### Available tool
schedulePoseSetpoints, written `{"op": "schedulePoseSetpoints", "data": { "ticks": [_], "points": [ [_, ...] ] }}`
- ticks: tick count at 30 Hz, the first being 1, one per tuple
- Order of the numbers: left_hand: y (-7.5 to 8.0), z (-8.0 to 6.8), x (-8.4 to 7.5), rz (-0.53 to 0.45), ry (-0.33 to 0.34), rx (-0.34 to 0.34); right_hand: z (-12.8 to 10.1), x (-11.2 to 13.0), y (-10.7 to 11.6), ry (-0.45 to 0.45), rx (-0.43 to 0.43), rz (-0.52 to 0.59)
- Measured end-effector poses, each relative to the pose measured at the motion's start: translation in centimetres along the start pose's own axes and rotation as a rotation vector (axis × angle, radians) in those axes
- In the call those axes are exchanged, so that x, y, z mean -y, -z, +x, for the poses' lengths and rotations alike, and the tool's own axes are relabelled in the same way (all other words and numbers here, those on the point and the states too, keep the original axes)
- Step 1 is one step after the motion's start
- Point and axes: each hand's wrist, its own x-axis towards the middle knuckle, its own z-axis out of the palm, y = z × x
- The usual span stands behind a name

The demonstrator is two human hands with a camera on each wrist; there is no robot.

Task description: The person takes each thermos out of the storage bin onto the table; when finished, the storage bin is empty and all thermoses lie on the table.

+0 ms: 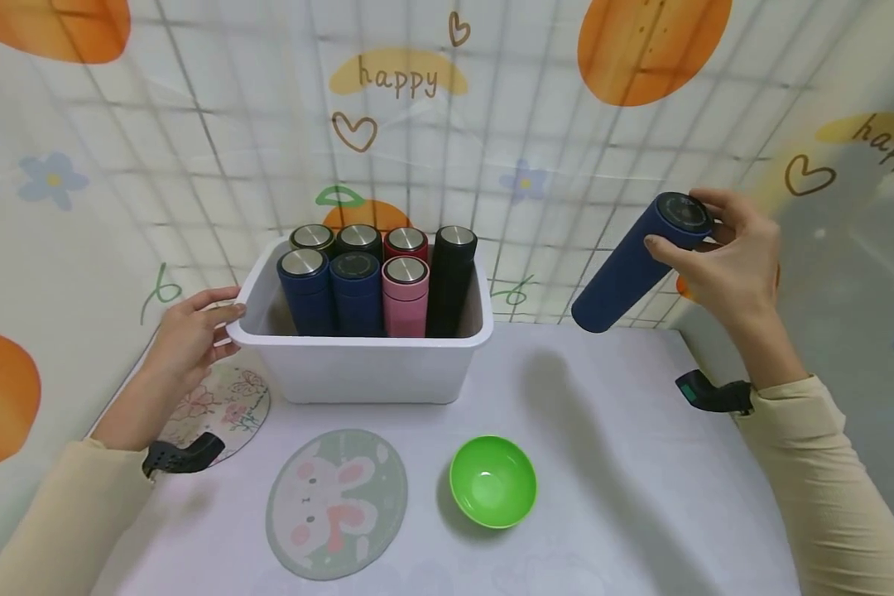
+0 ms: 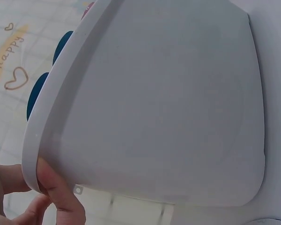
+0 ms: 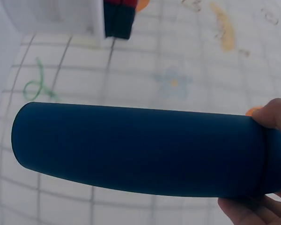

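The right hand (image 1: 726, 248) pinched the navy thermos flask (image 1: 636, 262) by its lid end, tilted in the air right of the white bin (image 1: 358, 360) — rigid, smooth, likely slippery — while the left hand (image 1: 189, 335) gripped the bin's left rim.

This looked like a home corner set up for recording. Behind both hands hung a cloth backdrop (image 1: 492, 124) printed with oranges, flowers, hearts and the word "happy". Under the hands lay a pale tablecloth (image 1: 626, 463). Near the left hand (image 1: 189, 335) sat a floral coaster (image 1: 227, 406); nearer the person lay a rabbit mat (image 1: 335, 501) and a green bowl (image 1: 492, 482).
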Motion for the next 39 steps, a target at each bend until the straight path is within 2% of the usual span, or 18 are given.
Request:
{"op": "schedulePoseSetpoints", "data": {
  "ticks": [11, 25, 32, 39],
  "points": [
    [0.2, -0.1, 0.0, 0.032, -0.015, 0.009, 1.1, -6.1, 1.0, -0.183, 0.028, -0.081],
    [0.3, -0.1, 0.1, 0.047, -0.026, 0.006, 1.9, -10.9, 1.5, -0.263, 0.032, -0.280],
    [0.3, 0.0, 0.3, 0.049, -0.024, 0.001, 2.1, -12.8, 1.6, -0.331, 0.055, -0.280],
    [0.3, 0.0, 0.1, 0.039, -0.034, 0.001, 2.6, -14.6, 1.7, -0.354, 0.020, -0.353]
  ]
}}
